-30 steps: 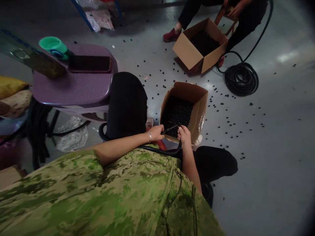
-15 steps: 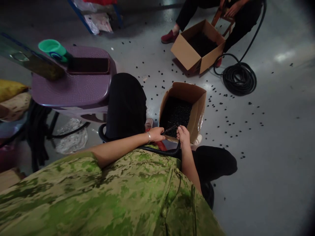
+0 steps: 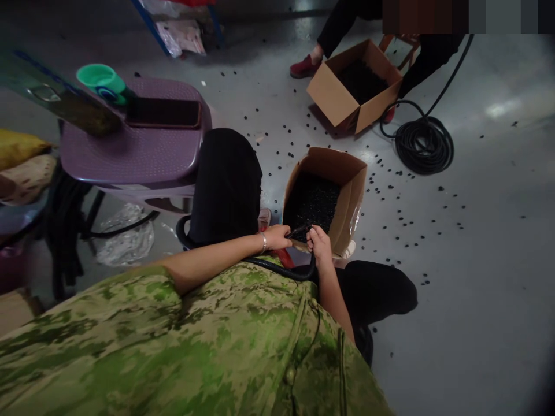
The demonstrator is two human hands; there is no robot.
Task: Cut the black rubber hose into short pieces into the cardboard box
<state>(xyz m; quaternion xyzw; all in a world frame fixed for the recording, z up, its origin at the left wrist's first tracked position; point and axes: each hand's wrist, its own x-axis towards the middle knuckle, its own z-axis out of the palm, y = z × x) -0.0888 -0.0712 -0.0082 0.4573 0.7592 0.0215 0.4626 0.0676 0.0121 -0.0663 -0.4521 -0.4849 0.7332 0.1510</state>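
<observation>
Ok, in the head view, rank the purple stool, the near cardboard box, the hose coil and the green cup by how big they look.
1. purple stool
2. near cardboard box
3. hose coil, close to the box, and farther away, so unsure
4. green cup

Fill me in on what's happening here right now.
A seated person in a camouflage shirt holds a black corrugated hose in the right hand, while the left hand grips a red-handled tool at the hose's end. Both hands are at the near edge of an open cardboard box filled with small black pieces. More pieces are scattered on the floor. Another person sits beyond a second box.
</observation>
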